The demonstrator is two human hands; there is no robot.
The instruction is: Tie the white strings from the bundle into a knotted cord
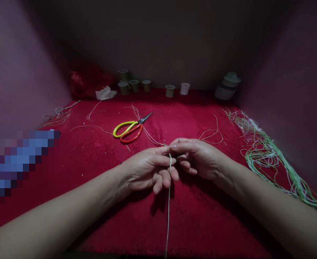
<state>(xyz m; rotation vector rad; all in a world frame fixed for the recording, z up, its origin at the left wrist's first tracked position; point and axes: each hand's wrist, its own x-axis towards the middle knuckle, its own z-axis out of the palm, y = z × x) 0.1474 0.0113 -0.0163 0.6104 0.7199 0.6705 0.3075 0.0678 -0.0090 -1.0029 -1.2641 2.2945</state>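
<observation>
Near the middle of the red cloth, my left hand (154,167) and my right hand (198,156) meet at the fingertips. Both pinch pale thin cord (169,205), which hangs over my left fingers and runs down to the near edge. More cord strands stretch from the pinch up and left, past the scissors. A small knotted bit shows at the fingertips, too small to make out fully. Just beyond my left hand lie scissors (133,130) with one yellow and one red handle, blades pointing up and right.
Several thread spools (170,91) and a white-lidded jar (228,86) stand along the back. Crumpled tissue (106,93) lies at the back left. A tangle of green and white cords (271,154) spreads at the right. Loose threads (61,115) lie at the left.
</observation>
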